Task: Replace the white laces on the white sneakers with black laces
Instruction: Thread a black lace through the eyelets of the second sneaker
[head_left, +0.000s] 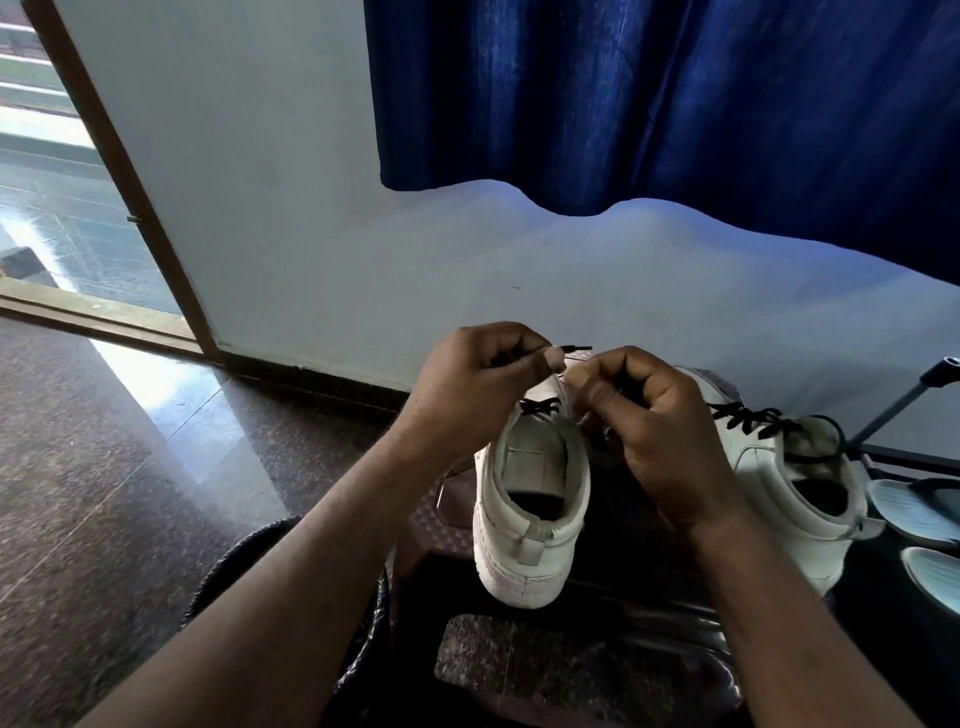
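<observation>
A white sneaker (530, 509) stands heel toward me on a dark stool (452, 514), with a black lace (540, 406) crossing its upper eyelets. My left hand (483, 384) pinches one end of that lace, and the tip (576, 347) sticks out past my thumb. My right hand (639, 415) is curled just right of the tongue and pinches another part of the lace; most of that part is hidden by my fingers. A second white sneaker (779, 483) stands to the right, laced in black (753, 418).
A pale wall (363, 249) rises close behind the shoes, with a blue curtain (649, 93) hanging above. An open doorway (62, 197) is at the left. Light blue sandals (919, 519) and a metal stand (904, 400) sit at the right. Polished stone floor (130, 441) spreads to the left.
</observation>
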